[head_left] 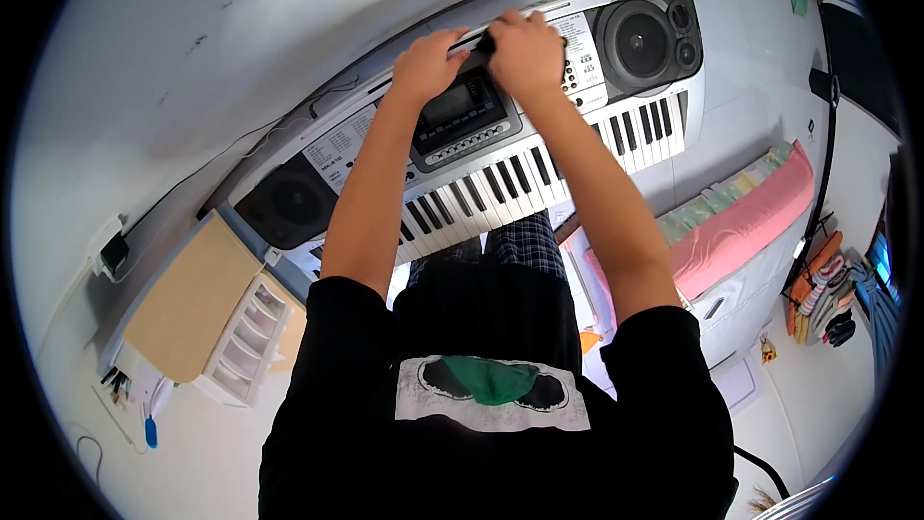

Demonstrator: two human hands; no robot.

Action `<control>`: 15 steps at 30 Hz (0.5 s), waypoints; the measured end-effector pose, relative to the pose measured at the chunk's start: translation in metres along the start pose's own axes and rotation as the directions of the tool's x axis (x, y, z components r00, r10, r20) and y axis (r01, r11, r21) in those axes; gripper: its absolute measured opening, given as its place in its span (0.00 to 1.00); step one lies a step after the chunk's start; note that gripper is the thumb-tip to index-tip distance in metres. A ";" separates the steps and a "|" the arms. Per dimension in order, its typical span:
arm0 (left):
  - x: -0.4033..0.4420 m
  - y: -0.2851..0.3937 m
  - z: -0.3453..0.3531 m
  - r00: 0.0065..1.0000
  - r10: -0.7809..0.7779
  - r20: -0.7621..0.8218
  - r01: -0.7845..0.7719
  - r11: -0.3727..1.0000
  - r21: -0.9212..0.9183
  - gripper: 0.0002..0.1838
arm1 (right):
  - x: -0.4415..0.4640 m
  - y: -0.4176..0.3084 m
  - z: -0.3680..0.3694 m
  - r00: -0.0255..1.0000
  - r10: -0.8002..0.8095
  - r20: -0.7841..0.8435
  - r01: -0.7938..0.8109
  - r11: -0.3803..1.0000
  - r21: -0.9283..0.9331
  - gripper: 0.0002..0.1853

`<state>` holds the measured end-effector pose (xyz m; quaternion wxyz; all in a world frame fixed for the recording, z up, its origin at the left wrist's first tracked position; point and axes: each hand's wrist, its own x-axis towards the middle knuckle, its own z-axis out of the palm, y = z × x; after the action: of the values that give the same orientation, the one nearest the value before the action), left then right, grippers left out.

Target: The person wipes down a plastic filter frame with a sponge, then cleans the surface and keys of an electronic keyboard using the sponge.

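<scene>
A silver electronic keyboard [616, 87] lies at a slant in front of me, its rear edge close to the wall. My left hand [428, 67] is over the rear edge, left of the dark display panel [457, 106]. Its thumb and fingers are apart, with nothing plainly between them. To the right of it, my right hand [527, 53] is bent down over the same edge. Its fingers are closed on a small black object [487, 42], mostly hidden, whose kind I cannot make out. Below both forearms run the white and black keys [481, 195].
Cables [245, 140] run along the wall to a black adapter [115, 250] in a socket. A wooden-topped cabinet [188, 294] with white drawers stands at left. Pink fabric [741, 226] covers a piece of furniture at right. Folded clothes [826, 299] are farther right.
</scene>
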<state>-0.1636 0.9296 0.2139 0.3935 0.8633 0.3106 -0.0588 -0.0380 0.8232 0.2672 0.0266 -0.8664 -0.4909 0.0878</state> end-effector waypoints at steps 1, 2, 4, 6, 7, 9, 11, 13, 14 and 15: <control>0.000 0.000 -0.001 1.000 0.000 -0.001 0.000 1.000 0.002 0.20 | -0.003 -0.010 0.002 0.999 -0.038 0.002 0.038 0.999 0.020 0.12; 0.000 0.000 -0.002 1.000 -0.022 0.016 0.022 1.000 -0.008 0.20 | -0.003 -0.019 0.008 0.998 -0.061 0.003 0.060 0.997 0.037 0.12; 0.001 0.002 -0.004 0.999 -0.043 0.031 0.043 0.999 -0.015 0.20 | -0.005 -0.025 0.008 0.998 -0.052 -0.029 0.054 0.997 0.053 0.12; -0.002 0.003 -0.006 0.999 -0.038 0.036 0.039 0.999 -0.031 0.20 | -0.002 -0.019 0.005 0.997 -0.074 -0.015 0.075 0.996 0.046 0.12; -0.002 0.004 -0.007 0.999 -0.039 0.035 0.040 0.999 -0.031 0.20 | -0.001 -0.014 0.002 0.996 -0.094 0.004 0.094 0.995 0.037 0.12; -0.003 0.005 -0.010 0.995 -0.045 0.090 0.046 0.999 -0.010 0.22 | 0.010 0.007 -0.010 0.991 0.016 0.134 -0.013 1.000 -0.027 0.13; -0.002 0.008 -0.014 0.992 -0.068 0.111 0.067 0.998 0.013 0.23 | 0.020 0.042 -0.015 0.983 0.109 0.146 -0.094 0.990 -0.104 0.15; -0.003 0.008 -0.012 0.987 -0.088 0.132 0.085 0.996 0.026 0.23 | 0.024 0.076 -0.016 0.992 0.115 0.047 -0.108 0.987 -0.122 0.13; -0.003 0.006 -0.011 0.990 -0.068 0.123 0.068 0.998 0.005 0.22 | 0.025 0.086 -0.015 0.993 0.112 0.022 -0.109 0.989 -0.097 0.14; -0.002 0.002 -0.010 0.993 -0.049 0.110 0.050 0.999 -0.014 0.22 | 0.025 0.086 -0.014 0.993 0.114 0.027 -0.110 0.988 -0.110 0.14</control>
<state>-0.1656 0.9348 0.2231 0.4154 0.8475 0.3103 -0.1133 0.0502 0.8007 0.2665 -0.0338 -0.8912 -0.4459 0.0768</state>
